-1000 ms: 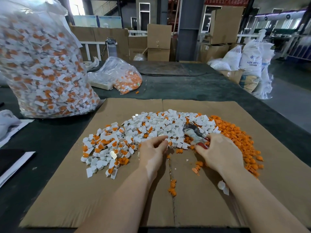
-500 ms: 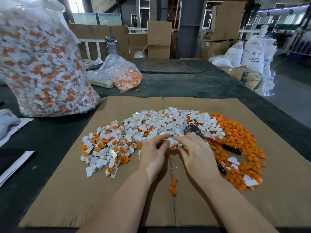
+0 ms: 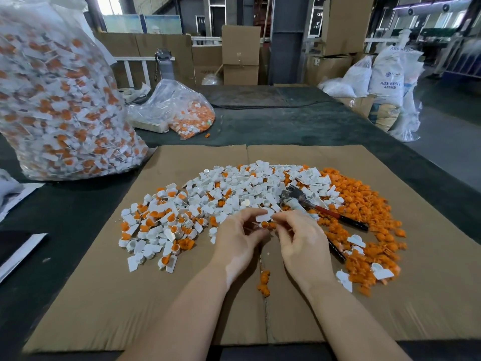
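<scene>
A heap of small white plastic parts with orange inserts (image 3: 208, 201) lies on a flat cardboard sheet (image 3: 109, 295). To its right lies a pile of loose orange pieces (image 3: 364, 220). My left hand (image 3: 236, 238) and my right hand (image 3: 302, 238) meet just in front of the heap. Together they pinch one white part with an orange insert (image 3: 264, 221) between their fingertips. Pliers with red and black handles (image 3: 320, 208) lie on the piles to the right of my hands.
A big clear bag full of the same parts (image 3: 59, 100) stands at the left. A smaller clear bag (image 3: 179, 110) lies behind the cardboard. A few orange pieces (image 3: 264, 281) sit on the cardboard seam. Boxes and white sacks (image 3: 385, 82) stand beyond the dark table.
My right hand let go of the pliers, which now lie on the pile, and moved left to meet my left hand. Both hands now pinch one white and orange part.
</scene>
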The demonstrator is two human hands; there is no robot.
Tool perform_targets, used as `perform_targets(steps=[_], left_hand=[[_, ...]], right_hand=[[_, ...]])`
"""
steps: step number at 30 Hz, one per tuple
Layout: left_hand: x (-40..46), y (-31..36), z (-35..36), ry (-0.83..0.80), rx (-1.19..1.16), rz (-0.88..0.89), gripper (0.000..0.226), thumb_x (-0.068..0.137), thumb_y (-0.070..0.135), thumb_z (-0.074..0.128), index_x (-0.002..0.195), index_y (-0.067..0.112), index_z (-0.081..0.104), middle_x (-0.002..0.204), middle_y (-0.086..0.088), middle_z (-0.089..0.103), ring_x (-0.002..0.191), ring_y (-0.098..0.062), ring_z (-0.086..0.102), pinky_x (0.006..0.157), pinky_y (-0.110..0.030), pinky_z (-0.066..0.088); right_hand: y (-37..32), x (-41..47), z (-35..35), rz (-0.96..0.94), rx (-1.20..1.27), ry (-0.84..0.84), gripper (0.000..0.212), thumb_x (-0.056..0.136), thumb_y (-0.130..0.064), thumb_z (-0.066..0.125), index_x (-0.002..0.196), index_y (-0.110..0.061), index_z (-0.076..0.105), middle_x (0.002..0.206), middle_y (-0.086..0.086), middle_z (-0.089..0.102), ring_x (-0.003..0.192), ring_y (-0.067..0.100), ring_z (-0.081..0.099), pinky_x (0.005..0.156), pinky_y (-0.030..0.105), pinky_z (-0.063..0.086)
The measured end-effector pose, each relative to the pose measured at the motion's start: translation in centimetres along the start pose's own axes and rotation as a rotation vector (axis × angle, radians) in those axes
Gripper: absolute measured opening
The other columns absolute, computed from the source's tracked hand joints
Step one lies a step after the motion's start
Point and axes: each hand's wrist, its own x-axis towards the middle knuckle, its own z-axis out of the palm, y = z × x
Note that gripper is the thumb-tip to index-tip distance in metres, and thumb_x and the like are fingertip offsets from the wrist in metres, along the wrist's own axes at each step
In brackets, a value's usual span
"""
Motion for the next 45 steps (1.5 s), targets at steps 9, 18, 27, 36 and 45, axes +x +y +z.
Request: perform_targets(steps=[9, 18, 27, 36, 45], left_hand=[[0.0, 0.1, 0.2, -0.017, 0.084, 0.033, 0.03, 0.082, 0.01, 0.07, 0.108, 0.023, 0.065, 0.085, 0.007, 0.061, 0.076, -0.008, 0.056, 0.069, -0.012, 0.045], [-0.3, 0.3, 0.5, 0.152, 0.213, 0.113, 0.024, 0.09, 0.018, 0.061, 0.112, 0.027, 0.059, 0.098, 0.009, 0.053, 0.086, -0.001, 0.048, 0.072, -0.005, 0.035], [1.3, -0.1, -5.0, 0.427, 0.778, 0.065, 0.019, 0.089, 0.029, 0.061, 0.108, 0.023, 0.06, 0.098, 0.007, 0.039, 0.101, -0.015, 0.038, 0.085, -0.028, 0.03], [1.9, -1.0, -7.6, 0.431, 0.972, -0.164, 0.029, 0.09, 0.024, 0.057, 0.119, 0.029, 0.057, 0.119, -0.002, 0.047, 0.115, -0.023, 0.037, 0.097, -0.039, 0.03], [1.9, -0.9, -3.6, 0.291, 0.855, 0.151, 0.029, 0.091, 0.025, 0.055, 0.12, 0.026, 0.061, 0.116, 0.004, 0.054, 0.111, -0.015, 0.036, 0.097, -0.029, 0.025]], right_hand=[[-0.1, 0.1, 0.0, -0.023, -0.042, -0.082, 0.005, 0.08, -0.002, 0.069, 0.081, -0.007, 0.069, 0.081, 0.003, 0.065, 0.081, 0.018, 0.06, 0.076, 0.021, 0.044], [0.2, 0.2, -0.1, 0.028, -0.048, 0.055, 0.003, 0.082, -0.004, 0.068, 0.08, -0.005, 0.068, 0.077, 0.003, 0.063, 0.078, 0.018, 0.058, 0.074, 0.021, 0.042], [0.1, 0.0, 0.1, 0.115, -0.247, 0.169, 0.012, 0.072, 0.001, 0.072, 0.07, -0.007, 0.063, 0.066, 0.004, 0.06, 0.055, 0.022, 0.057, 0.047, 0.026, 0.045], [-0.1, -0.1, 0.5, 0.333, -0.538, -0.151, 0.015, 0.092, -0.028, 0.048, 0.097, -0.019, 0.059, 0.108, -0.002, 0.064, 0.073, 0.018, 0.063, 0.047, 0.022, 0.025], [0.2, 0.1, 0.7, 0.12, -0.382, -0.152, 0.02, 0.07, 0.011, 0.071, 0.083, -0.005, 0.069, 0.082, 0.011, 0.063, 0.077, 0.029, 0.06, 0.067, 0.038, 0.052]])
